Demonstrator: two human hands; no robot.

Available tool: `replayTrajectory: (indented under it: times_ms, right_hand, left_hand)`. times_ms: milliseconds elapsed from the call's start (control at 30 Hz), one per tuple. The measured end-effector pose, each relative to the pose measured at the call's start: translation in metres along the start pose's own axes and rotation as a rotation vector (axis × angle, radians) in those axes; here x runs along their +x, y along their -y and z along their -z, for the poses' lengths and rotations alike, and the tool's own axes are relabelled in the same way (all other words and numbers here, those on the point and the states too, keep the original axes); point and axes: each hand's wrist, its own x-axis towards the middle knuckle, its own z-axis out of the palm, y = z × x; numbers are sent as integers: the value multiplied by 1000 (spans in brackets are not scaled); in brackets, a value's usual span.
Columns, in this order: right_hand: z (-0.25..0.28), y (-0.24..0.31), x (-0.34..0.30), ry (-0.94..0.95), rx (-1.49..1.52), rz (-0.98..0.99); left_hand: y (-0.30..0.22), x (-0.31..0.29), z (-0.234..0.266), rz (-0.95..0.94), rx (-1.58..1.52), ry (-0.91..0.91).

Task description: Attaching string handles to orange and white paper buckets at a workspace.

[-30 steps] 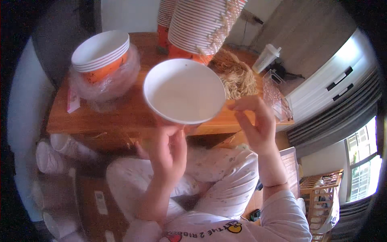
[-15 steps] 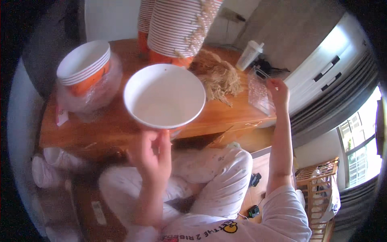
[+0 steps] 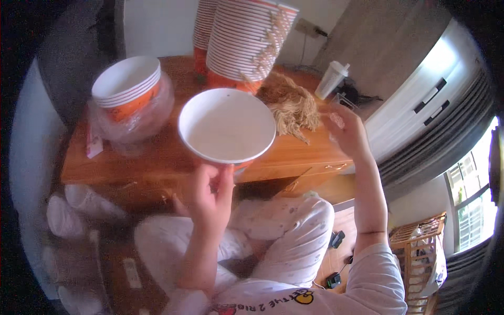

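A wooden worktop [image 3: 310, 149] stands before me in a daylit room, with a grey curtain [image 3: 436, 139] and a window [image 3: 475, 181] at the right. On its left, a few nested orange-and-white paper buckets [image 3: 131, 107] sit in crumpled clear plastic wrap [image 3: 126, 131]. At the back rises a tall tower of nested paper buckets [image 3: 239, 47], tan strands [image 3: 272, 44] running down its right side, a second stack [image 3: 203, 34] beside it. Just right of the tower lies a loose hank of tan twine [image 3: 294, 107]; beyond that stands a white lidded cup with a straw [image 3: 332, 80].

A single paper bucket [image 3: 227, 126] is held up in front of the tower, its white mouth tilted toward me. My left grip [image 3: 210, 194] pinches it from below. My right grip [image 3: 350, 130] is raised near the twine, thumb and fingers curled toward each other; I cannot tell whether they pinch something small.

As I judge it, the tower with its strands is the finished share, the raised bucket is underway, and the wrapped few remain. No strand shows on the raised bucket's rim, but its outer wall is mostly hidden. The tower's top is cut off by the view's upper edge.
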Motion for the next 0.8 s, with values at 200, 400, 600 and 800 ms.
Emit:
replayTrajectory:
  times_ms: [200, 400, 600, 800]
  right_hand:
    - [-28, 107, 1, 229, 69, 652]
    - [-60, 127, 18, 569, 187, 592]
    - [-69, 129, 18, 677, 286, 502]
    - [-72, 130, 16, 705, 523, 219]
  left_hand:
    - [17, -2, -2, -62, 29, 3]
    - [6, 2, 3, -9, 2, 12]
    - [-1, 6, 3, -23, -50, 5]
    - [-3, 3, 0, 88, -164, -30]
